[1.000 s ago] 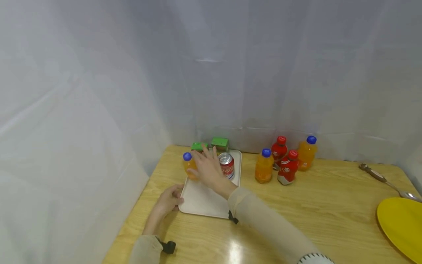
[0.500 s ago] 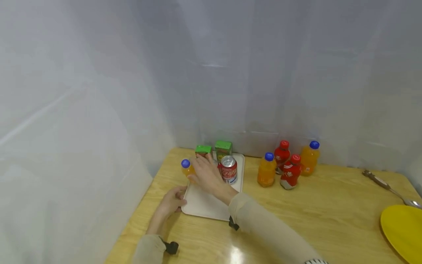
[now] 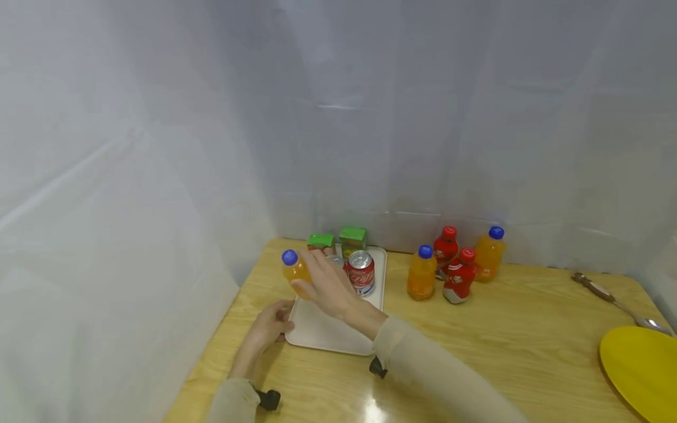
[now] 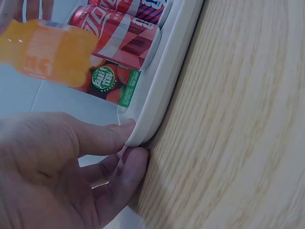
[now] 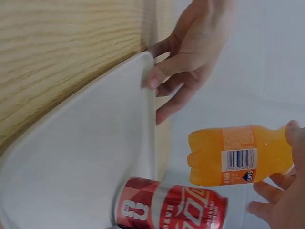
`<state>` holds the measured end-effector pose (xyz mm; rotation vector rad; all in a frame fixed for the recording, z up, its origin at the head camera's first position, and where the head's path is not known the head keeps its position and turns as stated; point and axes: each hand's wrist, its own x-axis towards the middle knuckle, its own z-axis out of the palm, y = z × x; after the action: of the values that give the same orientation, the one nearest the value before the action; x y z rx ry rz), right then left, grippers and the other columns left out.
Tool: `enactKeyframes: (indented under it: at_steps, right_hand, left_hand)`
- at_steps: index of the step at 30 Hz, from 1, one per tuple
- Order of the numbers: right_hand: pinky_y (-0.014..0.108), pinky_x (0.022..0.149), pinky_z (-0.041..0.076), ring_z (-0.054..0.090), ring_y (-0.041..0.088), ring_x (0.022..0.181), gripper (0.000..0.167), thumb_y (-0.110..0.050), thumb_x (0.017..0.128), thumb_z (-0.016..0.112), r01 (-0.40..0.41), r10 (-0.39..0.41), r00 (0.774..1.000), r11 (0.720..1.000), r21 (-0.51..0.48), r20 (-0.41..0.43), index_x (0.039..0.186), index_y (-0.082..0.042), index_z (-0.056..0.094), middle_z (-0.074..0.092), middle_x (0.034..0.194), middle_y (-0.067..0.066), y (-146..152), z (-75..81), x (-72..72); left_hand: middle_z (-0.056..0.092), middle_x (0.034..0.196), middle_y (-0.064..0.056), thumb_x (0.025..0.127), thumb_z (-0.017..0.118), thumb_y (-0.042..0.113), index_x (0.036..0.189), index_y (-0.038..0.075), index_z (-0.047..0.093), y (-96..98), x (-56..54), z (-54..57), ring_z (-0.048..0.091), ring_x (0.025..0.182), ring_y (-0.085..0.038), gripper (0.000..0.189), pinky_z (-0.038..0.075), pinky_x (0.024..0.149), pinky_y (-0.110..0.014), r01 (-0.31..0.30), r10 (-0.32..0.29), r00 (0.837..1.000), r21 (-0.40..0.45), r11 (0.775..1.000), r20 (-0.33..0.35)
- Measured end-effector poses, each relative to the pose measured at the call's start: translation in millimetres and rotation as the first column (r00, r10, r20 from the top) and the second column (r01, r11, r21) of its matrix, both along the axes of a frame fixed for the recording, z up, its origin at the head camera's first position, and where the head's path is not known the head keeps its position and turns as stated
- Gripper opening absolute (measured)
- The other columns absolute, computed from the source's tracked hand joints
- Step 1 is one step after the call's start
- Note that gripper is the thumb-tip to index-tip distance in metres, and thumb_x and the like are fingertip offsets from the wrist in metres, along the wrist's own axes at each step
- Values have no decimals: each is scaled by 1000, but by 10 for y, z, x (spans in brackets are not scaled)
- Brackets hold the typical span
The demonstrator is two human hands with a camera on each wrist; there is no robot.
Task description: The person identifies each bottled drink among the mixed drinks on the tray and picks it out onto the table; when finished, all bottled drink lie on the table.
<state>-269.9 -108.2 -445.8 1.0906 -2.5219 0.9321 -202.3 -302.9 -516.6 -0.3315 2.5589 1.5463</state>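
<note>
My right hand (image 3: pixel 332 288) grips an orange soda bottle (image 3: pixel 296 273) with a blue cap, near its neck. The bottle tilts over the left side of a white tray (image 3: pixel 328 332); in the right wrist view its base hangs free of the tray. My left hand (image 4: pixel 62 167) pinches the tray's near left corner between thumb and fingers. Two red cola cans stand on the tray: one cola can (image 3: pixel 362 275) shows fully, the other is partly behind my right hand. Behind them are two green-topped juice boxes, a left juice box (image 3: pixel 321 241) and a right juice box (image 3: pixel 352 239).
Right of the tray stand an orange bottle (image 3: pixel 421 276), two red bottles, the nearer red bottle (image 3: pixel 460 277) in front, and a larger orange bottle (image 3: pixel 489 255). A spoon (image 3: pixel 608 296) and a yellow plate (image 3: pixel 642 370) lie at the right. White sheeting borders the wooden table.
My right hand has shifted left with the orange soda bottle, which now leans more with its cap to the left. More of the second cola can shows. My left hand stays on the tray corner.
</note>
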Motion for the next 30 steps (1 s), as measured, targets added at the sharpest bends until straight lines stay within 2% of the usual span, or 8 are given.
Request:
enactKeyframes:
  at_steps: [3, 8, 11, 13, 16, 21, 26, 30]
  right_hand:
    - [37, 91, 63, 69, 22, 111, 66, -41, 105, 63, -16, 20, 998, 996, -83, 57, 161, -20, 37, 55, 148, 8, 50, 85, 62]
    - [45, 104, 60, 64, 28, 127, 68, -37, 104, 65, -14, 45, 986, 983, -185, 163, 163, -18, 37, 52, 154, 9, 175, 191, 150]
    - [40, 102, 60, 63, 25, 127, 65, -34, 104, 66, -19, 81, 967, 968, -251, 241, 161, -19, 40, 55, 149, 8, 266, 230, 175]
    - [33, 97, 62, 65, 22, 122, 63, -33, 104, 67, -21, 112, 949, 956, -294, 296, 160, -20, 43, 57, 144, 7, 333, 253, 179]
    - [30, 83, 65, 68, 21, 110, 61, -31, 103, 69, -19, 168, 907, 933, -359, 387, 159, -21, 46, 59, 141, 7, 440, 289, 172]
    - [39, 68, 67, 72, 23, 97, 58, -29, 102, 70, -16, 280, 805, 892, -452, 523, 156, -23, 49, 64, 132, 11, 609, 335, 139]
    - [45, 73, 68, 73, 31, 114, 54, -24, 104, 67, 0, 333, 740, 869, -495, 584, 155, -22, 49, 63, 139, 15, 785, 351, 129]
    - [51, 76, 67, 70, 38, 120, 52, -22, 106, 64, -2, 365, 702, 859, -512, 611, 155, -18, 47, 57, 143, 20, 965, 368, 125]
  left_hand:
    - [55, 97, -10, 91, 67, -11, 148, -3, 55, -2, -6, -11, 58, 84, -19, 58, 59, 67, -30, -3, 3, 1000, 9, 1000, 4]
    - [55, 100, -12, 92, 66, -11, 149, -3, 53, -9, -8, -29, 60, 89, -21, 59, 61, 71, -35, -6, 6, 1000, 18, 1000, 15]
    - [56, 101, -12, 92, 66, -11, 150, -3, 53, -17, -8, -38, 61, 90, -22, 60, 61, 70, -34, -8, 8, 1000, 14, 1000, 18]
    - [56, 101, -12, 92, 66, -11, 149, -3, 53, -19, -8, -33, 61, 90, -22, 60, 60, 69, -33, -9, 8, 1000, 13, 1000, 19]
    - [55, 99, -11, 92, 65, -12, 149, -3, 53, -27, -13, -34, 60, 88, -21, 59, 60, 69, -33, -8, 8, 1000, 19, 1000, 17]
    - [55, 99, -11, 92, 65, -13, 149, -3, 53, -33, -19, -36, 58, 86, -20, 59, 59, 68, -32, -4, 4, 1000, 30, 1000, 14]
    - [54, 97, -10, 93, 64, -12, 149, -3, 53, -30, -27, -59, 57, 84, -20, 58, 58, 66, -30, -1, 1, 1000, 24, 1000, 11]
    - [54, 95, -9, 92, 64, -13, 149, -4, 53, -26, -26, -65, 58, 82, -19, 59, 58, 64, -29, -1, 1, 1000, 24, 1000, 8]
